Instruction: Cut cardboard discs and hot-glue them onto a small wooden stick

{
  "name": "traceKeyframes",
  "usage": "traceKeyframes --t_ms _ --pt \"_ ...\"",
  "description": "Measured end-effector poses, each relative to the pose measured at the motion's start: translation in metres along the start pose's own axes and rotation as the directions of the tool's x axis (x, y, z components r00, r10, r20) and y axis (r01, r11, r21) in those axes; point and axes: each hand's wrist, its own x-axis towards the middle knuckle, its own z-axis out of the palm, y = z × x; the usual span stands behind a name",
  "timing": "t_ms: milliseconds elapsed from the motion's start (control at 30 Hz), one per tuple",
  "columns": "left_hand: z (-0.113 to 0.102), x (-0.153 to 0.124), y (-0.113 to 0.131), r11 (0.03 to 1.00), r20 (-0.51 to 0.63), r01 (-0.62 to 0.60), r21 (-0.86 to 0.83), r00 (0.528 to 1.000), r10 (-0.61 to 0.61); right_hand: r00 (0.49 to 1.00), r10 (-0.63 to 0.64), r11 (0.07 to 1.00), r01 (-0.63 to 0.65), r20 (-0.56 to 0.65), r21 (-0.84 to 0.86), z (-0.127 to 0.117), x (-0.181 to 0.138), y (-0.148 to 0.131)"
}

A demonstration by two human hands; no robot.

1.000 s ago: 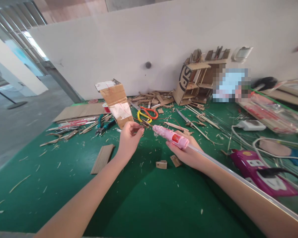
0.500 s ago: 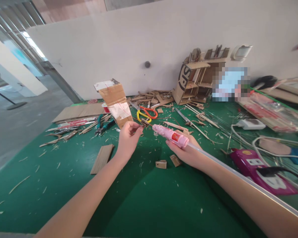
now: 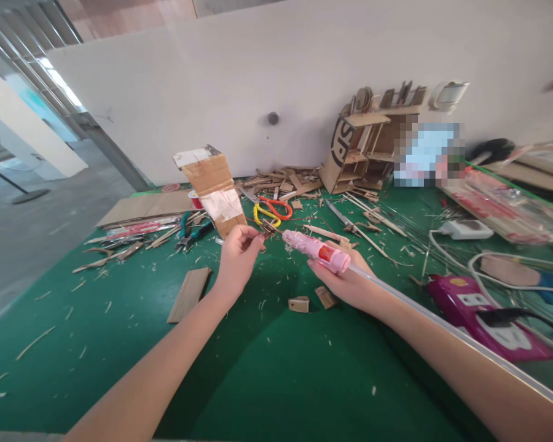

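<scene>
My right hand (image 3: pixel 343 276) is wrapped round a pink hot glue gun (image 3: pixel 316 250), its nozzle pointing left. From the gun's back a long clear glue stick (image 3: pixel 437 328) runs along my right forearm. Between the thumb and fingers of my left hand (image 3: pixel 240 252) is a small brown piece (image 3: pixel 270 228), too small to make out exactly. The nozzle is close to this piece; whether they touch I cannot tell. Just beyond lie scissors with yellow and orange handles (image 3: pixel 283 209). A folded cardboard form (image 3: pixel 212 184) stands behind my left hand.
A cardboard shelf model (image 3: pixel 350 147) leans by the wall beside a heap of cardboard scraps (image 3: pixel 281 183). Pliers (image 3: pixel 191 230) lie at the left, near a cardboard strip (image 3: pixel 190 296). Two small cardboard pieces (image 3: pixel 298 304) rest on the green table. A purple power strip (image 3: pixel 483 319) sits at the right.
Both hands hold almost the same position. The small brown piece in my left hand appears slightly turned near the nozzle.
</scene>
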Motion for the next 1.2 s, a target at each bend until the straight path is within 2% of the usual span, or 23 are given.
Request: traceKeyframes --t_ms 267,633,1200 --pt "0.0001 -0.0006 -0.0019 1.0 0.017 -0.001 0.024 1.0 0.0 1.0 -0.006 0.999 0.007 -0.008 0.049 -0.0011 -0.002 -0.0029" --pt "0.0003 -0.0002 -0.0053 1.0 0.018 -0.02 -0.02 1.0 0.021 1.0 -0.018 1.0 0.018 0.01 0.02 -0.0002 -0.0013 -0.0023" --pt "-0.0022 0.0007 -0.0024 0.998 0.008 -0.031 0.05 0.999 0.031 1.0 -0.011 1.0 0.011 -0.001 -0.013 0.001 -0.0006 0.0013"
